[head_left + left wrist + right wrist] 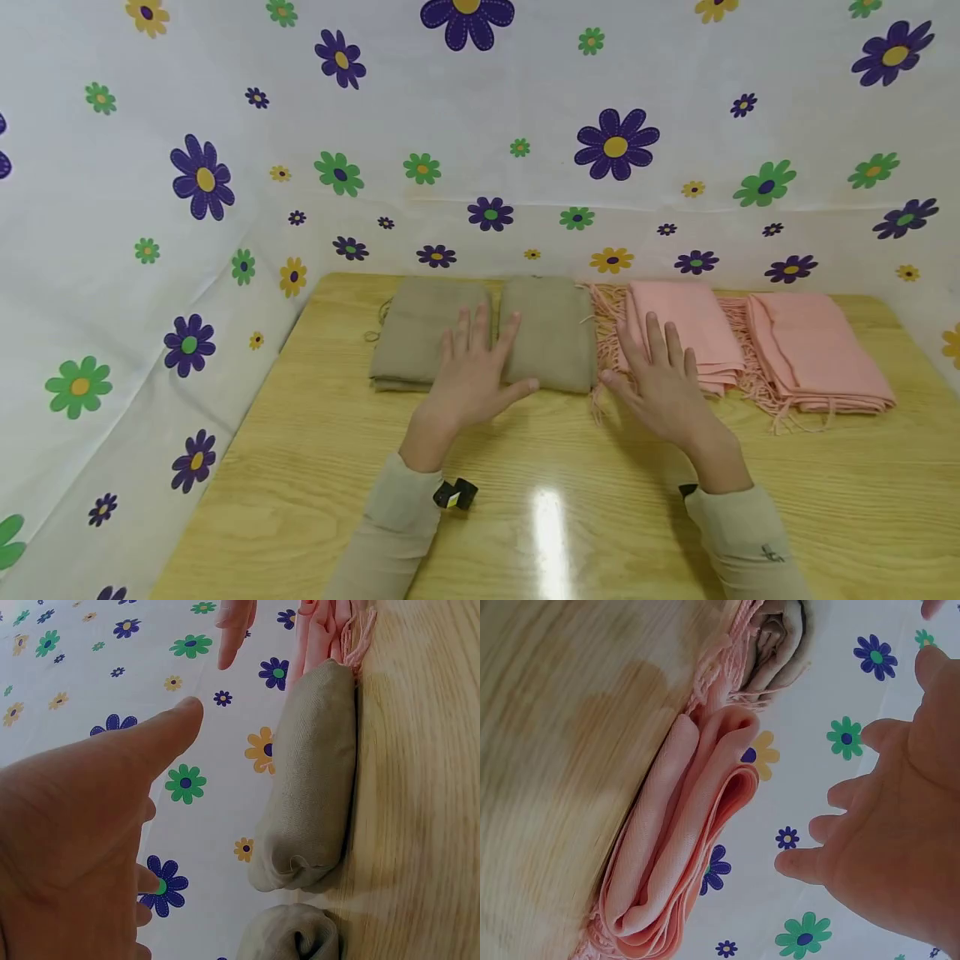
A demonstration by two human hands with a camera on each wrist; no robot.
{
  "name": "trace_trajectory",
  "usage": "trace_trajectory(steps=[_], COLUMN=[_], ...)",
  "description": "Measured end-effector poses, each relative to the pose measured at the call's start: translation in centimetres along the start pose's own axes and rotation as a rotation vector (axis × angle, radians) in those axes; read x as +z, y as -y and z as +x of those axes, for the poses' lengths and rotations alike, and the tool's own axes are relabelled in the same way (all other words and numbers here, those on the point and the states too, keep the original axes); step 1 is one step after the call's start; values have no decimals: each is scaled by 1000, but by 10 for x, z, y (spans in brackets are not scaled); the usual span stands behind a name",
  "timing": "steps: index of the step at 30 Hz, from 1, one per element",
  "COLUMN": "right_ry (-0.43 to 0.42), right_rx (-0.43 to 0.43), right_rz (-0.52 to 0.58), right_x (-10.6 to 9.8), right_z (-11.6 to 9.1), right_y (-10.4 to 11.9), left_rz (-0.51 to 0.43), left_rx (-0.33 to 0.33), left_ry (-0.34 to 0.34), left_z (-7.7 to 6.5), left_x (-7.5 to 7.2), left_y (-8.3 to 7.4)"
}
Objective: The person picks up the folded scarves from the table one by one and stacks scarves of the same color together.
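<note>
Four folded cloths lie in a row along the back of the table. On the left is a grey-green folded scarf (412, 325), then a second grey-green scarf (551, 333). To the right come a pink fringed scarf (690, 321) and another pink scarf (821, 350). My left hand (472, 375) is spread, fingers apart, over the front of the two grey-green scarves. My right hand (663, 383) is spread likewise, before the nearer pink one. Both wrist views show the hands raised apart from the cloths, holding nothing.
The wooden table (315, 483) extends in front of the row. A white flowered curtain (480, 108) hangs behind and along the left side. Pink fringe (757, 375) spreads between the pink scarves. A black device (456, 495) sits at my left wrist.
</note>
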State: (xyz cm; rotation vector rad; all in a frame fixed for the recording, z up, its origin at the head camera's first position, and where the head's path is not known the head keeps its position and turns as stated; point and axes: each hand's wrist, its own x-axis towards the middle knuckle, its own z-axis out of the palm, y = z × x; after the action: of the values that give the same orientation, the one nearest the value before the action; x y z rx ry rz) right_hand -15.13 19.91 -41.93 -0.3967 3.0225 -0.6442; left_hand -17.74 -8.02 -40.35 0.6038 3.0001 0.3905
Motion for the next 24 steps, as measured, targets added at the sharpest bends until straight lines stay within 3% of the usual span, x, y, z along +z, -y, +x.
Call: trace_trajectory(steps=[4, 11, 17, 24], right_ry=[10, 3, -19, -36], right_rx=[-9, -70, -126, -152], right_rz=[21, 131, 244, 371], right_x=[-1, -2, 4, 17], right_z=[-3, -3, 10, 21], right_y=[3, 13, 18, 19], left_rz=[-80, -256, -402, -569], left_rx=[14, 26, 62, -5], left_ry=[-13, -99, -101, -39], left_z=[-1, -1, 10, 24], left_x=[-5, -15, -6, 12], left_y=[5, 15, 13, 7])
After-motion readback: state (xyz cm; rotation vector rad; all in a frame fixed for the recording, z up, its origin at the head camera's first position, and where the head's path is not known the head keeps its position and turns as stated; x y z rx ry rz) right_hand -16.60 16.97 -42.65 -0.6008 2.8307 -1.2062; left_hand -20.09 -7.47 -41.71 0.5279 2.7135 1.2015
